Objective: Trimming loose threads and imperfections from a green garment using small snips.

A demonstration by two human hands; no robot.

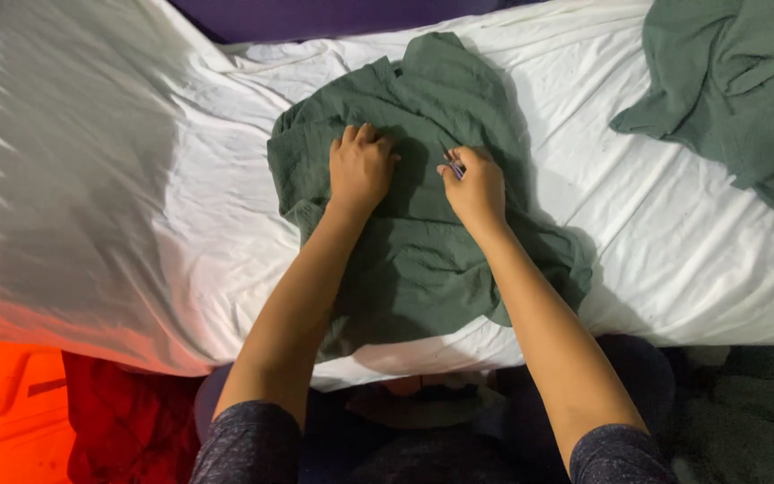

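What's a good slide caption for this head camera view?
Both hands, left and right, press on a crumpled green cloth on a white sheet; another green cloth lies nearby.
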